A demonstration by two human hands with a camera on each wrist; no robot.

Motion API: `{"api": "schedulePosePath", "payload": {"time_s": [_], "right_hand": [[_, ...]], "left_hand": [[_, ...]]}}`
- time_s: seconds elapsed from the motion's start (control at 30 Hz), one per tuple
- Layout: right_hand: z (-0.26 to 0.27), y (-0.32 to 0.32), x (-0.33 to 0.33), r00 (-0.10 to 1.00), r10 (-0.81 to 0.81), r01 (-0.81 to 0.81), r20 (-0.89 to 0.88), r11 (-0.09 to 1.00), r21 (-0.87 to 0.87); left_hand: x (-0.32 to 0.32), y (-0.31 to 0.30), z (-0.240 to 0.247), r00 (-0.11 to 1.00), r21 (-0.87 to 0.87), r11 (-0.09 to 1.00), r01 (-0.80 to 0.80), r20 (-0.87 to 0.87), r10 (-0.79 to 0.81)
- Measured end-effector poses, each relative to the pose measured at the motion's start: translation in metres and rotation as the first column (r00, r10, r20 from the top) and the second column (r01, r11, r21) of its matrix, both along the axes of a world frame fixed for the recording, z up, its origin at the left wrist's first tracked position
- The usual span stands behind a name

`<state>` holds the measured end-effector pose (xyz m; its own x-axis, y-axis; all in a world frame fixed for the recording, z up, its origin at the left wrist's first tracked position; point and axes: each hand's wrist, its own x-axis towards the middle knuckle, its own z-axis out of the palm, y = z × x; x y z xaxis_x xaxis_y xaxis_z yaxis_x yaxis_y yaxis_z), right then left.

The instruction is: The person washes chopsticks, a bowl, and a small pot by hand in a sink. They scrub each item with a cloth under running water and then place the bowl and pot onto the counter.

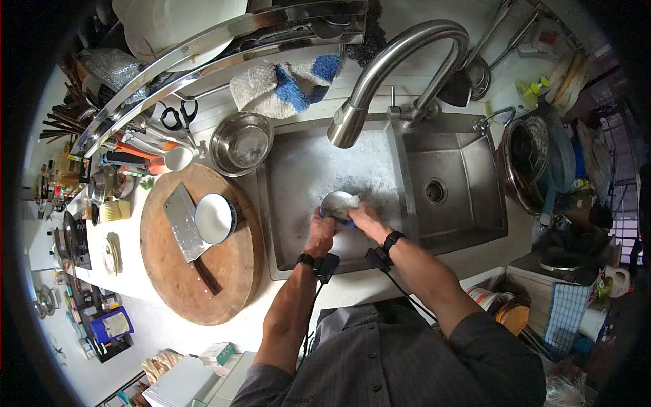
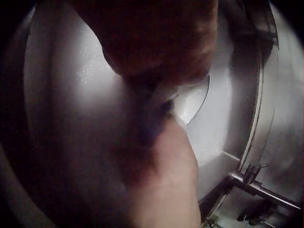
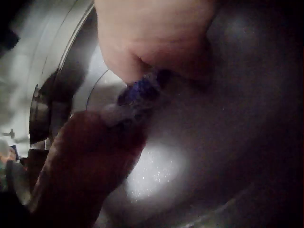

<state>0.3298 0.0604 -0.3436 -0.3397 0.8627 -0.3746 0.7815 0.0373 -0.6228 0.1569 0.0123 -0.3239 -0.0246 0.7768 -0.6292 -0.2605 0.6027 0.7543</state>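
Note:
Over the larger sink basin (image 1: 291,169), my left hand (image 1: 321,232) grips a small white bowl (image 1: 332,202) with a blue rim by its near left side. My right hand (image 1: 367,221) pinches a whitish, crumpled scrubbing cloth or sponge (image 1: 350,201) against the bowl's right side. Something dark blue and wet-looking (image 3: 138,92) shows beneath the right fingers in the right wrist view; whether it is the scrubber or the bowl's pattern I cannot tell. In the left wrist view, the bowl's pale inside (image 2: 194,103) shows past the hands, which hide the rest.
The faucet (image 1: 344,125) arches above the basin. A smaller basin (image 1: 451,159) with a drain lies to the right. On the left, a round chopping board (image 1: 163,271) bears a cleaver (image 1: 180,217) and another white bowl (image 1: 214,218). A steel bowl (image 1: 241,144) stands by the sink's back-left corner.

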Motion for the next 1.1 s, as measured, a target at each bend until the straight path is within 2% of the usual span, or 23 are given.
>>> {"api": "schedulePosePath", "payload": {"time_s": [0.03,0.1,0.13,0.2,0.3,0.37,0.4,0.43,0.5,0.53,0.57,0.6,0.63,0.67,0.7,0.73,0.77,0.83,0.93,1.0,1.03,1.07,1.1], "right_hand": [[0.016,-0.003,-0.007,1.000,0.002,-0.002,0.001,1.000,0.002],[0.038,-0.012,-0.028,0.860,-0.507,0.455,-0.059,0.814,-0.360],[0.012,-0.015,-0.024,0.878,-0.478,0.425,0.001,0.779,-0.462],[0.016,-0.012,-0.027,0.888,-0.459,0.411,-0.008,0.802,-0.433],[0.020,-0.013,-0.028,0.905,-0.426,0.382,-0.027,0.837,-0.391],[0.028,-0.001,-0.013,0.981,-0.188,0.184,0.046,0.980,0.074],[0.064,0.003,-0.004,0.999,-0.033,0.027,0.026,0.980,0.197],[0.072,0.011,-0.001,0.999,-0.035,0.030,0.025,0.980,0.196],[0.081,0.023,0.004,0.970,0.150,-0.179,0.192,0.974,0.139],[0.084,0.024,0.003,0.983,0.110,-0.133,0.148,0.979,0.154],[0.081,0.024,0.001,0.982,0.111,-0.134,0.150,0.979,0.155],[0.071,0.020,-0.002,0.989,-0.002,-0.019,0.146,0.990,0.139],[0.062,0.016,-0.004,0.983,-0.116,0.099,0.144,0.987,0.123],[0.053,0.013,-0.005,0.982,-0.118,0.100,0.145,0.987,0.127],[0.043,0.009,-0.006,0.970,-0.244,0.241,-0.017,0.966,-0.097],[0.039,0.007,-0.007,0.909,-0.390,0.326,-0.146,0.884,-0.334],[0.051,0.007,-0.005,0.910,-0.389,0.325,-0.145,0.884,-0.335],[0.095,-0.002,0.001,0.889,-0.426,0.204,-0.168,0.696,-0.689],[0.077,-0.009,-0.005,0.928,-0.323,0.206,-0.184,0.859,-0.468],[0.050,-0.010,-0.002,0.967,-0.226,0.177,-0.115,0.927,-0.332],[0.038,-0.008,0.002,0.991,-0.126,0.124,-0.046,0.991,-0.046],[0.033,-0.007,0.004,0.998,-0.048,0.035,0.050,0.971,0.237],[0.049,0.008,0.003,0.997,-0.054,0.041,0.049,0.967,0.251]], "left_hand": [[0.005,0.001,0.006,0.995,0.014,0.996,-0.088,0.046,0.087],[0.014,0.000,0.013,0.957,0.027,0.965,-0.261,0.139,0.255],[0.018,0.003,0.016,0.924,0.030,0.939,-0.344,0.188,0.332],[0.019,0.005,0.013,0.881,0.027,0.904,-0.426,0.238,0.408],[0.008,0.004,0.012,0.968,0.202,0.952,-0.231,0.144,0.204],[-0.001,0.009,0.013,0.989,0.003,0.999,-0.034,0.142,0.034],[-0.011,0.003,0.000,0.970,0.073,0.997,0.025,0.238,-0.042],[-0.012,0.005,0.009,0.970,0.072,0.997,0.027,0.238,-0.044],[-0.015,0.011,0.035,0.967,0.104,0.981,0.163,0.181,-0.179],[-0.019,0.014,0.029,0.967,0.104,0.981,0.161,0.183,-0.178],[-0.027,0.018,0.009,0.941,0.315,0.894,0.318,0.011,-0.339],[-0.029,0.021,0.011,0.875,0.475,0.738,0.479,-0.190,-0.445],[-0.025,0.020,0.013,0.875,0.476,0.738,0.478,-0.189,-0.445],[-0.015,0.023,0.040,0.963,0.243,0.936,0.255,0.017,-0.267],[-0.004,0.025,0.057,0.987,-0.057,0.998,0.030,0.161,-0.021],[0.003,0.023,0.057,0.987,-0.055,0.998,0.030,0.162,-0.021],[0.009,0.018,0.056,0.973,-0.017,0.997,-0.071,0.221,0.073],[0.017,0.006,0.057,0.944,-0.002,0.984,-0.179,0.281,0.172],[0.017,0.007,0.048,0.942,-0.045,0.968,-0.245,0.226,0.249],[0.005,-0.003,0.001,0.950,0.053,0.992,-0.118,0.296,0.097],[-0.004,-0.004,-0.011,0.951,0.054,0.992,-0.115,0.295,0.094],[-0.014,-0.005,-0.021,0.958,0.360,0.888,0.287,-0.122,-0.260],[-0.018,0.007,-0.020,0.701,0.436,0.571,0.695,-0.587,-0.405]]}}
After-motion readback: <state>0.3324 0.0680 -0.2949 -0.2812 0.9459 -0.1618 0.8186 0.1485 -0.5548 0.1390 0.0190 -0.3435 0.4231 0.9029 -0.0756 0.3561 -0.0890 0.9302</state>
